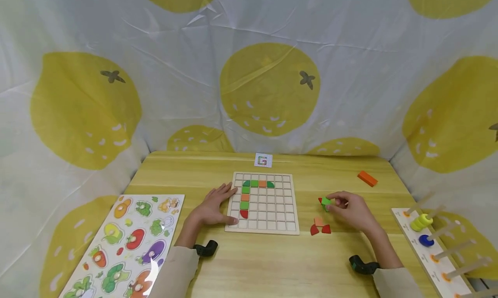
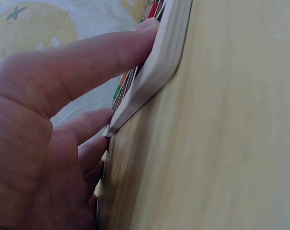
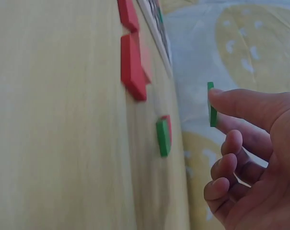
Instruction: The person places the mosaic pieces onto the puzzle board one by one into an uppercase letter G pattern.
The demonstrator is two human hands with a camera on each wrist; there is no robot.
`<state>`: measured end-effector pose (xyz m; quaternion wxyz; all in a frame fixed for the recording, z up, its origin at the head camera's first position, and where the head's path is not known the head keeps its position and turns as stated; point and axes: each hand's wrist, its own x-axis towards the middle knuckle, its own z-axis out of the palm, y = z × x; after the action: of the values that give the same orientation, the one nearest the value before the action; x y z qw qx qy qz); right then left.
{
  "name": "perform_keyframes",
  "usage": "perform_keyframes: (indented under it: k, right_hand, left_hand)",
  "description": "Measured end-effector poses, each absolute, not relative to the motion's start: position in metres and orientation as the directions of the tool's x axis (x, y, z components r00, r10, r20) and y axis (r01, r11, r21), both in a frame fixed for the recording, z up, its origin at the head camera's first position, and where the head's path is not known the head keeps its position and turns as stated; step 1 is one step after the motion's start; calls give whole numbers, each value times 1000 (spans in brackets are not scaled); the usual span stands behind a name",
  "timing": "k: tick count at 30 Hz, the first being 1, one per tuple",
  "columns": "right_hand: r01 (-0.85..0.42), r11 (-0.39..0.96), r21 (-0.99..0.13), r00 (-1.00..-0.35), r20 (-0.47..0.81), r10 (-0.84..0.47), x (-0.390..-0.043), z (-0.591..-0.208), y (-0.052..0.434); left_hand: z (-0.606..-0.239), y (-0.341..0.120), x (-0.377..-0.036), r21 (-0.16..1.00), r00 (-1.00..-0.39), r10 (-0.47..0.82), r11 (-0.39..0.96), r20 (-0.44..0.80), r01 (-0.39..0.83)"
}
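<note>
My left hand rests at the left edge of a wooden grid board, fingers spread. In the left wrist view its thumb lies on top of the board's corner. Green, orange and red tiles fill part of the grid, along an upper row and down a left column. Between thumb and forefinger my right hand pinches a green tile, raised off the table right of the board. Beneath it lie another green tile and a red piece. Nearer me are an orange square tile and two red rounded tiles.
Behind the board lies a small pattern card. An orange block sits at the back right. A vegetable puzzle board occupies the left side; a peg board with yellow and blue rings stands at the right edge.
</note>
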<state>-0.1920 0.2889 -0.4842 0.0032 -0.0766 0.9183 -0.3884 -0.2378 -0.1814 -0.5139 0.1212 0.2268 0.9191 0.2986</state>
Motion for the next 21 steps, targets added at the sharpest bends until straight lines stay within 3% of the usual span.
perform_keyframes:
  k: [21]
  right_hand:
    - [-261,586,-767,-950,97,-296,-214,-480,194]
  left_hand:
    - [-514,-181,-239,598,-867,491,721,-86,349]
